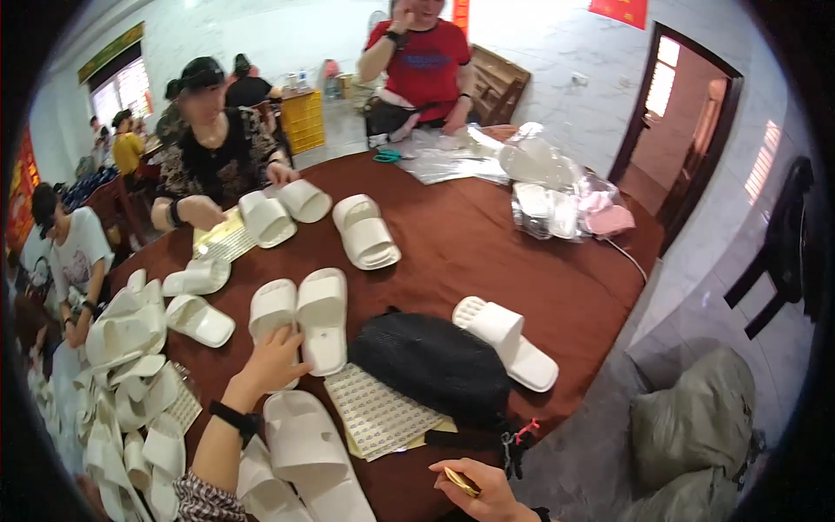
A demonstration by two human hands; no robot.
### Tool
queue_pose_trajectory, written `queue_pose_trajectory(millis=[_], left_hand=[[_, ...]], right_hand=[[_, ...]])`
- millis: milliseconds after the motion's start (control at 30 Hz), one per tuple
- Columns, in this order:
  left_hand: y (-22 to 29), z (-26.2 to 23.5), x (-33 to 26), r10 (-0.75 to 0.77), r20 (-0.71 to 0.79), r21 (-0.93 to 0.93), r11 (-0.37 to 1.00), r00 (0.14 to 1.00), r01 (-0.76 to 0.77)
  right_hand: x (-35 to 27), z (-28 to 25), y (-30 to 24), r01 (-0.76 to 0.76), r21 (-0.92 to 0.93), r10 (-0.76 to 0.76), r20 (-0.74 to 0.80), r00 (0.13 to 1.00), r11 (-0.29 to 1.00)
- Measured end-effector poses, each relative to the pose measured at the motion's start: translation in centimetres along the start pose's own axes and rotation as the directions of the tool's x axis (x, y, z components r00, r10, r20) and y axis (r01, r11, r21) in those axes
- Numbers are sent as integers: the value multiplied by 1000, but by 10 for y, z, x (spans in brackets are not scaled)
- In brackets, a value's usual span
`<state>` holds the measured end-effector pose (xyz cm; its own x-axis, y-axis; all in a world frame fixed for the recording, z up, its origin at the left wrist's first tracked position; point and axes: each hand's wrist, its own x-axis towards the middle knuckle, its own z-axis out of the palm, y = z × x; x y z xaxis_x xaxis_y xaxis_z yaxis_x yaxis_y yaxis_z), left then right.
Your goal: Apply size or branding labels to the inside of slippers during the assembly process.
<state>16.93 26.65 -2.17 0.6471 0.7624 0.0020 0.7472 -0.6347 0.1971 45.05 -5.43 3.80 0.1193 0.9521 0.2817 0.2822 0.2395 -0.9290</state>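
Observation:
My left hand (271, 358), with fingers spread, rests on a white slipper (273, 304). Its matching slipper (322, 322) lies directly to the right. Nearer me, a larger-looking pair of white slippers (304, 435) lies beside my left wrist. At the lower edge, my right hand (480, 494) is closed on a small gold-coloured piece (461, 482), whose kind I cannot make out. Between the hands lies a sheet of small printed stickers (383, 416), partly under a black mesh bag (430, 361). One more white slipper pair (509, 344) lies right of the bag.
White slippers (130, 391) are heaped at the left. Across the brown-covered table (452, 235), a seated person (217, 157) handles slippers; another person in red (426, 78) stands by clear plastic bags (457, 165). Packed slippers (565, 204) lie far right. Grey sacks (696, 413) stand on the floor.

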Motion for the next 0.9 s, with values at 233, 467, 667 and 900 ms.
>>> queue_pose_trajectory(millis=[233,467,667,900], left_hand=[[54,-25,-9,-21,-46,-65,998,999,18],[47,-3,7,5,-88,115,993,996,5],[51,-13,1,-3,-85,-49,999,996,-1],[42,-31,-37,-56,-16,-163,985,998,53]], right_hand=[[13,-13,-26,14,-79,-7,96,995,997],[58,-49,-15,-131,-344,96,-117,989,930],[121,-174,86,-126,-536,-15,-252,968,835],[133,-169,89,-145,-683,91,-114,989,716]])
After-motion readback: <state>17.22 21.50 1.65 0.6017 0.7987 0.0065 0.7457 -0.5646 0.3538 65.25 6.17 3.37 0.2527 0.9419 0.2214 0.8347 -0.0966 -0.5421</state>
